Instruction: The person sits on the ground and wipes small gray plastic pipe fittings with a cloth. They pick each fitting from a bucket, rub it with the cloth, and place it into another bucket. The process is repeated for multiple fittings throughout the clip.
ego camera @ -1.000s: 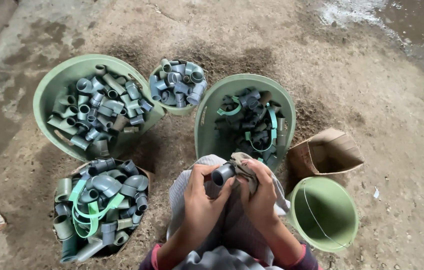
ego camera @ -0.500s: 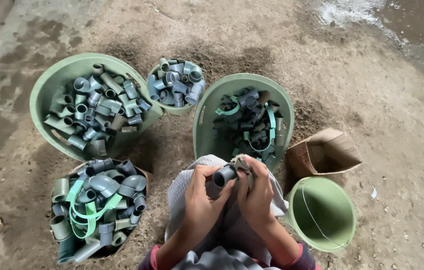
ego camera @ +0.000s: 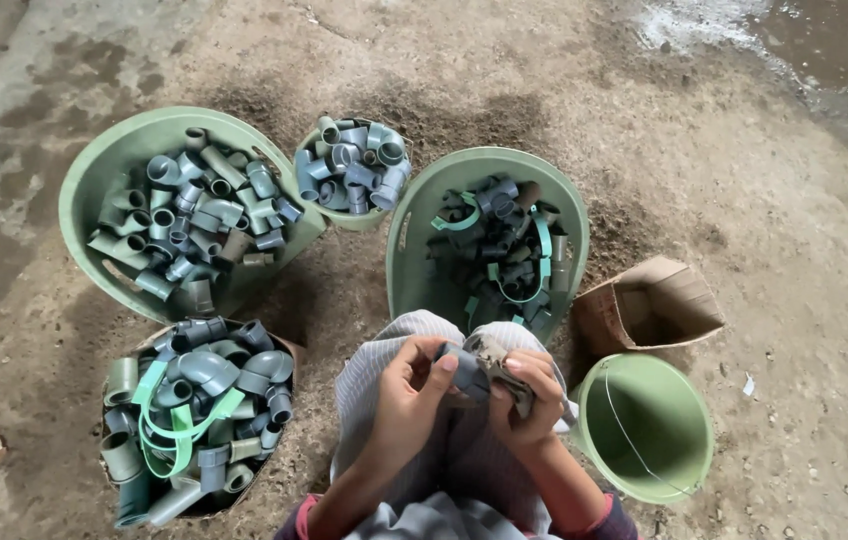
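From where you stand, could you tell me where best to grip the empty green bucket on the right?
Probably by its rim. The bucket lies tipped, mouth facing up toward the camera, with a thin wire handle draped across the opening. Coming from above, hook the handle or pinch the near rim; nothing is inside. Both hands, left and right, currently hold a pipe fitting.

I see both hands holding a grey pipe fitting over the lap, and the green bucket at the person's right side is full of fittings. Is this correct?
Not quite. In the head view, the left hand and right hand do hold a grey pipe fitting over the lap, but the green bucket at the right side is empty, not full.
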